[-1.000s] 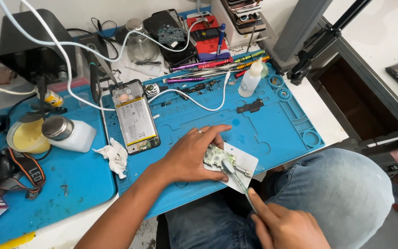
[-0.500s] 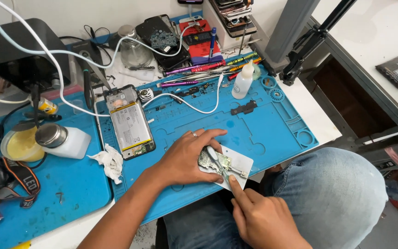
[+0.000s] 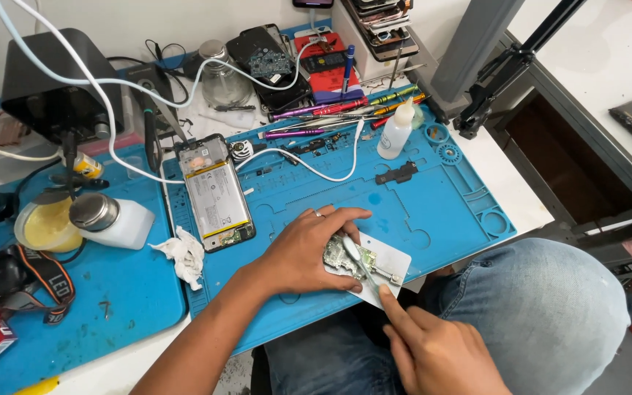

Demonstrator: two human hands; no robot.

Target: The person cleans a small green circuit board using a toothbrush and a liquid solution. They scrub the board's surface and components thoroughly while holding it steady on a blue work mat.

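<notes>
My left hand (image 3: 309, 249) lies flat on the blue work mat (image 3: 433, 205), its fingers pinning a small green circuit board (image 3: 339, 254) onto a white card (image 3: 389, 265) at the mat's near edge. My right hand (image 3: 437, 351) comes up from below and grips a thin tool with a pale tip (image 3: 360, 260), which rests on the board. An opened phone (image 3: 215, 192) with its battery showing lies on the mat just left of my left hand.
A crumpled tissue (image 3: 181, 252), a white pump bottle with a metal cap (image 3: 111, 219) and a yellow flux tin (image 3: 45, 227) sit at left. Screwdrivers (image 3: 345, 108), a small squeeze bottle (image 3: 396, 132), white cables (image 3: 309, 161) and a black box (image 3: 53, 88) crowd the back.
The tool in my right hand has shifted slightly over the board. My left hand stays pressed on the board.
</notes>
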